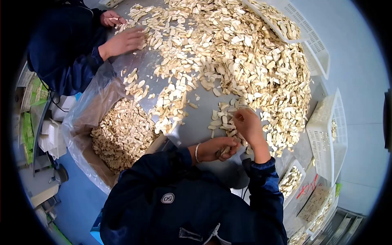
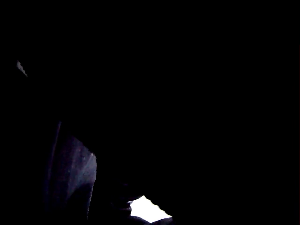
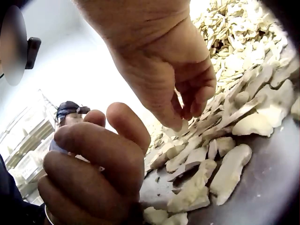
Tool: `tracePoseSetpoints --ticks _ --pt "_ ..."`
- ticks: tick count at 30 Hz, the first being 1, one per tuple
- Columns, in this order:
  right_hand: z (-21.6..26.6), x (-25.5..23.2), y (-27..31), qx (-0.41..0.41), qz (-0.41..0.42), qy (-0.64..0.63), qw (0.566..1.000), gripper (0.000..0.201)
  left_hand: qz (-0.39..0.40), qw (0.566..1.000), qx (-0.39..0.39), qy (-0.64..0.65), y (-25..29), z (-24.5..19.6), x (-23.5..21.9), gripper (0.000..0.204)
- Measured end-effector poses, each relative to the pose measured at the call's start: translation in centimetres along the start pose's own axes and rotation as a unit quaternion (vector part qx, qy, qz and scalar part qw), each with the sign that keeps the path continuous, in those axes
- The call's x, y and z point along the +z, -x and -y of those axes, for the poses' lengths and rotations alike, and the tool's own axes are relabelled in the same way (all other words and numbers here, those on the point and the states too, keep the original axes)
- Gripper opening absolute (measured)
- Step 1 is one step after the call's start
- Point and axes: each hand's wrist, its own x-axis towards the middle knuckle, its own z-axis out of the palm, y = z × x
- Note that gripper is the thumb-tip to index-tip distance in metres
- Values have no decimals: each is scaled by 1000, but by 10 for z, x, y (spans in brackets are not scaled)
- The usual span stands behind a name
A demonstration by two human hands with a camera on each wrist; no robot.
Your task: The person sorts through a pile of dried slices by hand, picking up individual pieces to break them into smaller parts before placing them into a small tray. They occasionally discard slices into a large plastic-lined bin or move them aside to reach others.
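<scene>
In the head view my left hand (image 1: pixel 216 149), with a bracelet at its wrist, grips some pale dried slices (image 1: pixel 223 152) near the table's front edge. Just right of it and further forward, my right hand (image 1: pixel 248 124) hangs low over scattered slices (image 1: pixel 215 122). The right wrist view shows the right hand (image 3: pixel 164 70) with loosely bent fingers above the slices (image 3: pixel 230 173), a gap showing between thumb and fingers. Beside it the left hand (image 3: pixel 98 173) is curled, its palm hidden. The left wrist view is almost wholly dark and shows no hand.
A large heap of slices (image 1: pixel 245 53) covers the metal table (image 1: pixel 196 118). At left stands a plastic-lined box (image 1: pixel 122 134) of slices. White baskets (image 1: pixel 326 134) line the right side. Another person's hand (image 1: pixel 124 42) touches slices at the upper left.
</scene>
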Motion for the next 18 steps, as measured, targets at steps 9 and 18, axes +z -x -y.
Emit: tracePoseSetpoints --ticks 9,18 --pt "9 -5 1 3 6 -50 999 21 -35 997 -53 -49 1 -1 8 29" --pt "-5 -20 26 17 6 -18 1000 20 -5 990 -126 -68 -2 0 4 36"
